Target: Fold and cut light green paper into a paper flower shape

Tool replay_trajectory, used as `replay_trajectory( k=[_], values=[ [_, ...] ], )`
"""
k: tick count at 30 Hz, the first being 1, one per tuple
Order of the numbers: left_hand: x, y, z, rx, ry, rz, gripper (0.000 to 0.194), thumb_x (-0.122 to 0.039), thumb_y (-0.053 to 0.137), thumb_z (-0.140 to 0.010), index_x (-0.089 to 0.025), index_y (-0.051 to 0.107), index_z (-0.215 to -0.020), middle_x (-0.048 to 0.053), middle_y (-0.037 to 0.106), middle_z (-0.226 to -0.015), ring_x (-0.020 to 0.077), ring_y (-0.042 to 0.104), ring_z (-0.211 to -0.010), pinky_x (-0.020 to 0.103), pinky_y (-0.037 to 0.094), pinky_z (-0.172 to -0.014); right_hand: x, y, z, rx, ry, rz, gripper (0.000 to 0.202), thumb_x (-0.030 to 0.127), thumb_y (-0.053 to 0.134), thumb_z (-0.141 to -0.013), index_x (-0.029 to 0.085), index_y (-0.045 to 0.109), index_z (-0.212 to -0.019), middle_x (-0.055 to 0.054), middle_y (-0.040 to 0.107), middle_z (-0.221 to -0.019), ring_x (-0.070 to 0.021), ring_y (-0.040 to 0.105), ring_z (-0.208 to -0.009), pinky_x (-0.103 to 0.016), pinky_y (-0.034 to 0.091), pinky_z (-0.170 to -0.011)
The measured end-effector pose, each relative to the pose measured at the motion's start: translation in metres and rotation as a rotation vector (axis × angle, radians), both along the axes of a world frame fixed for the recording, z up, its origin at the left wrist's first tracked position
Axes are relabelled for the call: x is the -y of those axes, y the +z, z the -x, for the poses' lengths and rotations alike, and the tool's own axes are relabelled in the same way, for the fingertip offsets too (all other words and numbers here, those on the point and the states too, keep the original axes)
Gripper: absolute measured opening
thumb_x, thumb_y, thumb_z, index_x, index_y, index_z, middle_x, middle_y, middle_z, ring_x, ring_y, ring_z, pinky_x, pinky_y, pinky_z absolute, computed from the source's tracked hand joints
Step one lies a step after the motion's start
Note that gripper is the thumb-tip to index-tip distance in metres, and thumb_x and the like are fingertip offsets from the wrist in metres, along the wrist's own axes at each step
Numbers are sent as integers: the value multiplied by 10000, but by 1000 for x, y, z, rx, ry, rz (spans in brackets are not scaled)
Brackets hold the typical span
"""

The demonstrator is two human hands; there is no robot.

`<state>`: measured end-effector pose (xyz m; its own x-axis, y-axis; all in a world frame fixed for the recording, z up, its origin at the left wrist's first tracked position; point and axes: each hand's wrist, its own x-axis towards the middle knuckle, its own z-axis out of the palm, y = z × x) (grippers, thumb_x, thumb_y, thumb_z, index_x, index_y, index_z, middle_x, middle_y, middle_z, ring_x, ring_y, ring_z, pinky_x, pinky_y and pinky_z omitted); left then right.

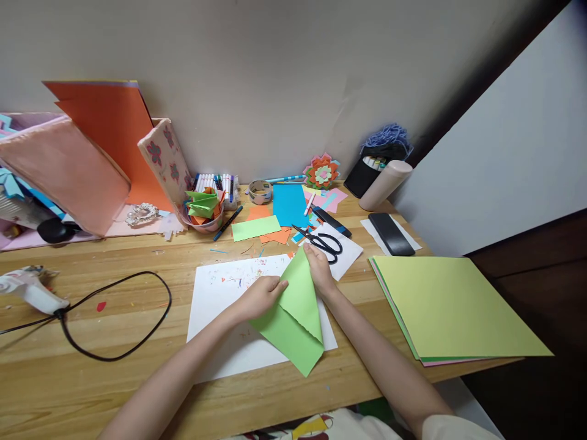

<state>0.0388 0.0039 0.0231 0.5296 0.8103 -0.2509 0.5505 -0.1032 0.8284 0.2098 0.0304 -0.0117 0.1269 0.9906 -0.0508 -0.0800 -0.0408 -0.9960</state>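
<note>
A sheet of light green paper (298,318), folded over on itself with one uneven edge, is held between my two hands. My left hand (262,296) pinches its left side, thumb on top. At the top corner, my right hand (318,267) grips the paper with its fingers partly behind it. Beneath lies a white sheet (220,324) dotted with colored specks. Black-handled scissors (328,243) rest just beyond my right hand on a smaller white paper (351,249).
A stack of colored paper (454,305) lies at the right, near a black phone (391,234). Markers (215,183), tape (260,192) and a paper flower (322,172) stand at the back. At the left is a white glue gun (34,293) with a looped cable.
</note>
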Motion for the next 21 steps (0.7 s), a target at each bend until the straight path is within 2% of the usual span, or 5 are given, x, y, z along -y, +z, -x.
replay_trajectory(
  k=[3,10,15,18,21],
  values=[
    [0,1,0,2,-9,14,392,-477,305,-846,-193,342,-578,-20,399,-583,129,364,-558,255,297,-522,-1,2,-2,-2,13,-11,338,521,481,-816,203,570,-745,5,553,-628,-142,493,-553,-249,383,-519],
    [4,6,-3,-3,14,15,409,-507,305,-832,-199,308,-564,-27,363,-552,123,328,-536,257,266,-506,-1,0,1,-26,-5,-9,369,563,421,-823,221,537,-748,2,581,-569,-176,535,-511,-289,414,-510],
    [3,0,-5,-6,70,52,424,-522,346,-808,-201,272,-542,-46,275,-518,108,273,-510,254,220,-495,1,1,2,31,-73,-35,369,562,452,-813,220,516,-691,26,519,-558,-148,459,-510,-264,363,-521],
    [0,0,-3,12,87,72,412,-510,364,-801,-198,320,-536,-43,313,-513,112,304,-508,251,226,-501,-1,6,4,70,-130,-69,390,554,457,-815,217,445,-620,37,447,-540,-134,399,-513,-255,331,-521],
    [-9,14,2,4,133,-67,360,-474,446,-776,-190,380,-565,-30,405,-555,127,375,-552,244,247,-520,-8,21,13,99,-169,-131,381,540,435,-833,215,443,-635,32,430,-571,-132,386,-533,-255,327,-533]
  ],
)
